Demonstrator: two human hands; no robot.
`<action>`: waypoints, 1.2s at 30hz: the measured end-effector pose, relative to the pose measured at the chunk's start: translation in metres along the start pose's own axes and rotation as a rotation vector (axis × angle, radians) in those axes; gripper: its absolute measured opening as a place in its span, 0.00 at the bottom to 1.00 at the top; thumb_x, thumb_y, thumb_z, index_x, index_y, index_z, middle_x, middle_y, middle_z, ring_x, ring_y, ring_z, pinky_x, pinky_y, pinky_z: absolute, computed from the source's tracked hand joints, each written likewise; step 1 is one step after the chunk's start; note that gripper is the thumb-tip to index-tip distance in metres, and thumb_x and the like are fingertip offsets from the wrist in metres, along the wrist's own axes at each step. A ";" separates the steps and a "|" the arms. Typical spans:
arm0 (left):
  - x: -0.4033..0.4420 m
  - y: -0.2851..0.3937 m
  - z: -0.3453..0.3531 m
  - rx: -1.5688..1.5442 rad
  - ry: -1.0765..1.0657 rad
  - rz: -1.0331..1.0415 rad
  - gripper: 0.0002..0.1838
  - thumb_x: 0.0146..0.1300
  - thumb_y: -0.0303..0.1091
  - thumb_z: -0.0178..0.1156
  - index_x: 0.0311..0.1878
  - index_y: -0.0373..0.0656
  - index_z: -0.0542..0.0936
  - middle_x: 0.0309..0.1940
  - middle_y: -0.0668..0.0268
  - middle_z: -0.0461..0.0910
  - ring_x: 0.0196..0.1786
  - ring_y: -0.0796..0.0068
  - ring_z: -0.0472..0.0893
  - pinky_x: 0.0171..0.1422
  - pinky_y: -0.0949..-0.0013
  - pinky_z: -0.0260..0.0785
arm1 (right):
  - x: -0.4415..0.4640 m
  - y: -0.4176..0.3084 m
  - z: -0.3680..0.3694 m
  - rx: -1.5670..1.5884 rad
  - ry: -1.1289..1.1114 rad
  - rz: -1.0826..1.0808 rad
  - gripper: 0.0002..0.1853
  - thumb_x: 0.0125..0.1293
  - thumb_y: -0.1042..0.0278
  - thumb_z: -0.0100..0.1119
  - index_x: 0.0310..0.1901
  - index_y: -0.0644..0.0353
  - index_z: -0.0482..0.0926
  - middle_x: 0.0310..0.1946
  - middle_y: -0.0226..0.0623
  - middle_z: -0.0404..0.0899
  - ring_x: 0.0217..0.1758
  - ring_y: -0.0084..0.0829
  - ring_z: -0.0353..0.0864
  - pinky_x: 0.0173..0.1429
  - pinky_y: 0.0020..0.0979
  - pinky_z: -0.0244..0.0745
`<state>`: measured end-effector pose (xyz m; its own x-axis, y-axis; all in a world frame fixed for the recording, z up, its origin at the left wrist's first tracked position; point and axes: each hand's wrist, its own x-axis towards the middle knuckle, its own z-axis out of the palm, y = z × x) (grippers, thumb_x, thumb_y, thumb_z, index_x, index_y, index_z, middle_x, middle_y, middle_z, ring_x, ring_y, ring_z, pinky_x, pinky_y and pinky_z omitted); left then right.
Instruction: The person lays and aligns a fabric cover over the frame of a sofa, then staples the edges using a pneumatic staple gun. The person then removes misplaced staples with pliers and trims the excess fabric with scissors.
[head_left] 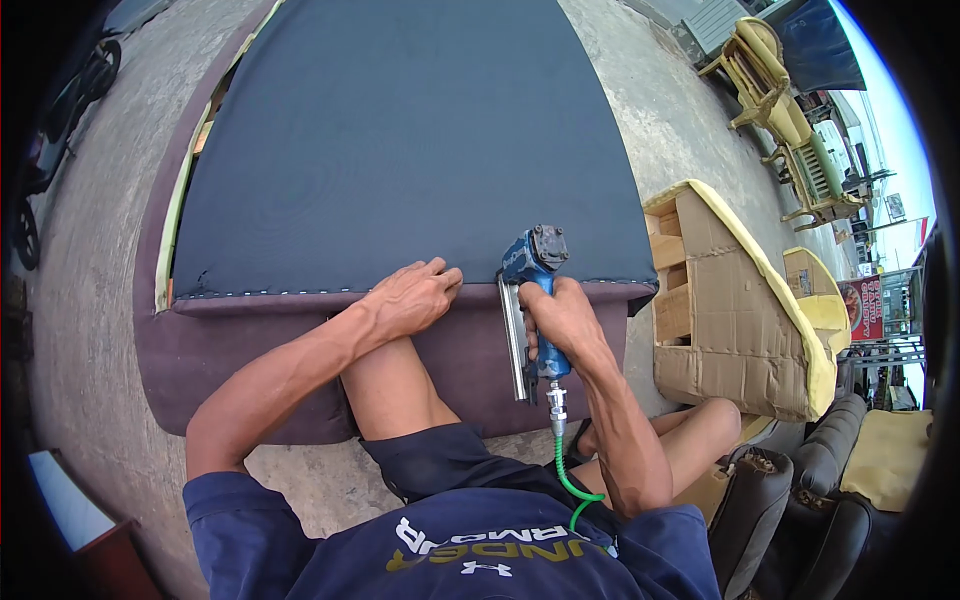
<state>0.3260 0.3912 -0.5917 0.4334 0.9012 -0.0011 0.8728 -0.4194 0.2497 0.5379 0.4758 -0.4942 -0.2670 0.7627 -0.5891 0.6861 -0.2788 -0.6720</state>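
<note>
My right hand (565, 318) is wrapped round the handle of a blue pneumatic staple gun (537, 255), its nose at the near edge of a dark fabric sheet (400, 140). A green coiled air hose (568, 477) runs from the metal fitting at the gun's base toward my lap. A row of staples (270, 293) follows the sheet's edge, beside the purple upholstery (300, 365). My left hand (415, 295) rests on that edge, left of the gun, fingers bent and pressed together; whether anything is pinched under them is hidden.
A cardboard-covered wooden frame with yellow foam edging (745, 300) stands at the right. Dark cushioned seats (825, 450) sit at the lower right, and carved chairs (790, 120) farther back. A motorcycle (70, 120) is at the far left. Along the sheet's left side, the upholstered frame shows a gap (203, 135).
</note>
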 end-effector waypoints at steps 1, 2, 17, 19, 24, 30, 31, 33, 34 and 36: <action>-0.004 0.003 -0.004 -0.001 -0.008 -0.007 0.19 0.70 0.28 0.55 0.60 0.31 0.81 0.51 0.60 0.79 0.53 0.62 0.78 0.61 0.59 0.77 | -0.001 -0.001 0.003 0.002 -0.010 0.002 0.19 0.64 0.60 0.56 0.23 0.67 0.77 0.15 0.40 0.77 0.15 0.32 0.80 0.24 0.36 0.80; -0.009 0.008 -0.009 -0.026 -0.053 -0.066 0.20 0.69 0.28 0.55 0.62 0.29 0.80 0.55 0.57 0.79 0.57 0.59 0.78 0.63 0.59 0.76 | -0.001 -0.002 0.004 -0.044 -0.006 -0.004 0.19 0.63 0.60 0.56 0.22 0.68 0.77 0.15 0.40 0.77 0.15 0.32 0.80 0.24 0.36 0.80; -0.031 0.085 0.027 0.168 0.119 -0.490 0.31 0.70 0.32 0.51 0.74 0.28 0.69 0.75 0.43 0.69 0.77 0.48 0.69 0.74 0.45 0.66 | -0.001 -0.007 0.029 -0.081 -0.050 -0.063 0.19 0.64 0.60 0.55 0.23 0.69 0.77 0.15 0.40 0.78 0.15 0.33 0.81 0.24 0.36 0.80; -0.032 0.085 0.029 0.180 0.122 -0.481 0.31 0.71 0.34 0.51 0.74 0.28 0.69 0.76 0.44 0.69 0.78 0.48 0.69 0.75 0.45 0.65 | 0.001 -0.004 0.029 -0.083 -0.045 -0.063 0.19 0.64 0.60 0.55 0.23 0.69 0.78 0.15 0.41 0.78 0.15 0.33 0.81 0.24 0.37 0.80; -0.036 0.078 0.021 0.025 0.199 -0.447 0.28 0.70 0.31 0.52 0.71 0.28 0.72 0.74 0.44 0.71 0.76 0.48 0.72 0.74 0.44 0.67 | -0.006 -0.014 0.032 -0.015 -0.051 -0.067 0.20 0.65 0.59 0.54 0.23 0.70 0.77 0.14 0.42 0.78 0.15 0.34 0.82 0.26 0.38 0.80; -0.047 0.063 0.006 -0.051 0.167 -0.498 0.27 0.69 0.35 0.62 0.68 0.33 0.76 0.71 0.50 0.76 0.73 0.52 0.74 0.75 0.45 0.66 | -0.005 -0.011 0.044 -0.099 -0.058 -0.076 0.20 0.65 0.59 0.54 0.24 0.69 0.78 0.14 0.41 0.78 0.15 0.34 0.82 0.25 0.37 0.81; -0.049 0.061 0.002 -0.053 0.168 -0.496 0.27 0.69 0.35 0.62 0.68 0.33 0.76 0.71 0.50 0.76 0.73 0.52 0.74 0.75 0.45 0.66 | -0.005 -0.010 0.044 -0.095 -0.053 -0.085 0.19 0.65 0.60 0.54 0.24 0.69 0.78 0.14 0.41 0.78 0.15 0.34 0.82 0.25 0.37 0.81; -0.052 0.054 -0.007 -0.019 0.057 -0.521 0.25 0.68 0.38 0.64 0.65 0.37 0.79 0.69 0.54 0.78 0.72 0.53 0.74 0.74 0.44 0.65 | -0.008 -0.016 0.045 -0.090 -0.042 -0.076 0.19 0.65 0.59 0.53 0.25 0.69 0.78 0.14 0.41 0.78 0.15 0.34 0.82 0.25 0.37 0.81; -0.054 0.052 -0.010 -0.021 0.063 -0.523 0.25 0.68 0.38 0.64 0.65 0.37 0.79 0.69 0.54 0.78 0.72 0.53 0.74 0.74 0.44 0.65 | -0.010 -0.019 0.045 -0.083 -0.045 -0.058 0.19 0.65 0.59 0.53 0.25 0.70 0.78 0.14 0.41 0.78 0.15 0.34 0.82 0.25 0.37 0.81; -0.062 0.047 -0.011 -0.169 0.115 -0.544 0.23 0.69 0.40 0.64 0.64 0.41 0.80 0.69 0.59 0.79 0.73 0.54 0.74 0.75 0.43 0.64 | -0.013 -0.019 0.048 -0.060 -0.052 -0.064 0.19 0.65 0.60 0.54 0.26 0.70 0.78 0.15 0.40 0.78 0.16 0.33 0.82 0.24 0.37 0.81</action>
<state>0.3379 0.3162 -0.5695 -0.1025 0.9923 -0.0696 0.9111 0.1217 0.3938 0.4954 0.4432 -0.4956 -0.3452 0.7457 -0.5698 0.7057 -0.1940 -0.6815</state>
